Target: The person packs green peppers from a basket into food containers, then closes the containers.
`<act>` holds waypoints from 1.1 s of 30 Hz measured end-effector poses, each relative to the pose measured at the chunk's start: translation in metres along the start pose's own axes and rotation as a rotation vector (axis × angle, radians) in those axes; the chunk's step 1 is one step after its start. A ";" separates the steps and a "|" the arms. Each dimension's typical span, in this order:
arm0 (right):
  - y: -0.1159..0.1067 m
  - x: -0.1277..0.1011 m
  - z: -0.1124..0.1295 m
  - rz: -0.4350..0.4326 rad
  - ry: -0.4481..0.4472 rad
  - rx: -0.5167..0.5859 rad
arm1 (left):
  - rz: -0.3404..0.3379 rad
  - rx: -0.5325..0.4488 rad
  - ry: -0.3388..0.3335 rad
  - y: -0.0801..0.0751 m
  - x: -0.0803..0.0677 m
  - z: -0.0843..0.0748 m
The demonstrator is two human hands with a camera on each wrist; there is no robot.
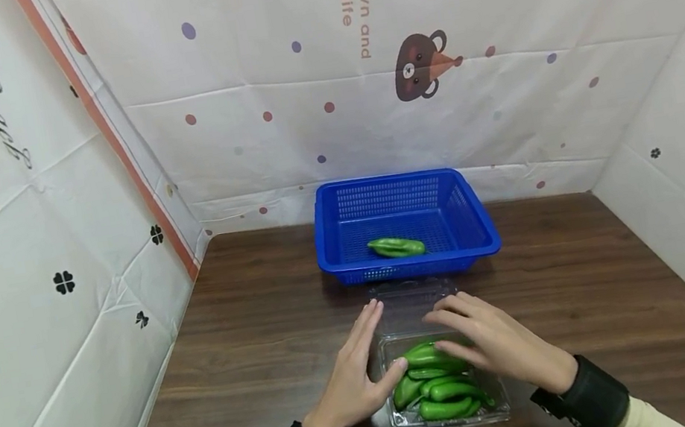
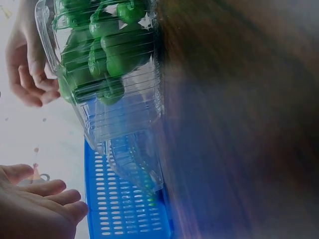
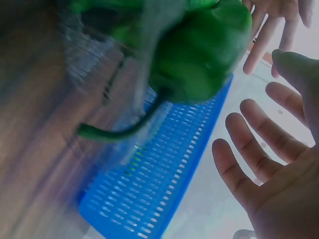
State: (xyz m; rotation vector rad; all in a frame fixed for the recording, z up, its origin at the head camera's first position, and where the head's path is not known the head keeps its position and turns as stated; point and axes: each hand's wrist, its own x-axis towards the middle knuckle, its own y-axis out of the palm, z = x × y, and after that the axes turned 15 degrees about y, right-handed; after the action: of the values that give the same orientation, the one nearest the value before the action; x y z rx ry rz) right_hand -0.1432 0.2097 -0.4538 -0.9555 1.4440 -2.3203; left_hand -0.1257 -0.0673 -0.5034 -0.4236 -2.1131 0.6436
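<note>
desk (image 1: 600, 291): dark wood-look top, boxed in on the left, back and right by printed white sheets with bears and teapots

blue basket (image 1: 476, 221): parked at the middle of the desk's back edge. One green pepper (image 1: 396, 247) lies inside it, toward the front wall

clear clamshell box (image 1: 401, 423): near the front edge, about centre, just in front of the basket. Its lid (image 1: 412, 298) is flipped back toward the basket, and green peppers (image 1: 441, 387) are piled inside

left hand (image 1: 356, 374): fingers straight and relaxed, lying along the box's left side with the thumb at the rim. Not gripping anything as far as I can see

right hand (image 1: 496, 342): fingers spread, hovering over the pile, fingertips right at the top pepper (image 1: 430, 355). Can't tell if it's actually touching; nothing's pinched

what could go wrong, imo: that box is flimsy and only lightly steadied, so tugging one pepper could drag it along or tip it. The stems look tangled, so a second pepper might ride up and drop on the desk. The open lid sits right between box and basket, so a low carry could snag it.
</note>
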 end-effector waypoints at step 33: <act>-0.026 0.087 -0.024 -0.021 0.018 -0.040 | -0.194 0.048 -0.096 -0.016 0.026 0.023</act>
State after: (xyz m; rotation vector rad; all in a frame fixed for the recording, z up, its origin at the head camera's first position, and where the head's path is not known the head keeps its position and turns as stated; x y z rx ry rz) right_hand -0.2212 0.1943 -0.4040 -0.9674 1.5000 -2.3293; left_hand -0.1605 -0.0733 -0.4889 -0.1607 -2.1911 0.6103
